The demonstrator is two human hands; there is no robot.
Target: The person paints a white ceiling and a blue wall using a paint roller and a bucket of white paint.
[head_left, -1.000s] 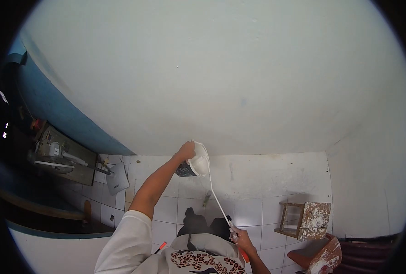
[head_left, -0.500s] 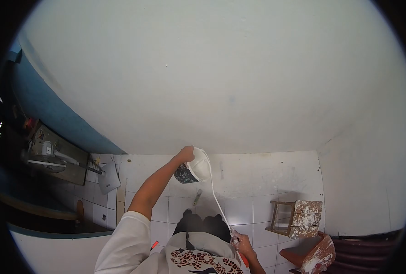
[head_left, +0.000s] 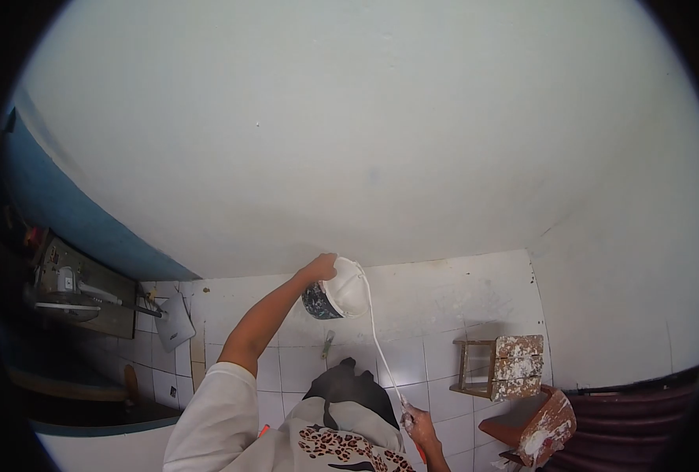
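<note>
1. White wall [head_left: 381, 134] fills most of the view, above a tiled floor [head_left: 444, 303].
2. Left hand [head_left: 320, 267] is closed around a paint-smeared tub [head_left: 335, 291], raised near the wall's base.
3. Right hand [head_left: 418, 427] is clenched on a long white stick [head_left: 379, 346] that reaches the tub.
4. Spattered wooden stool [head_left: 500, 366] stands on the floor near the right wall.

White short-sleeved shirt [head_left: 215, 417], leopard-print patch [head_left: 341, 448]

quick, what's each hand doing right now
Left hand: closed on the rim of the paint bucket.
Right hand: closed around the lower end of the white stick.
</note>
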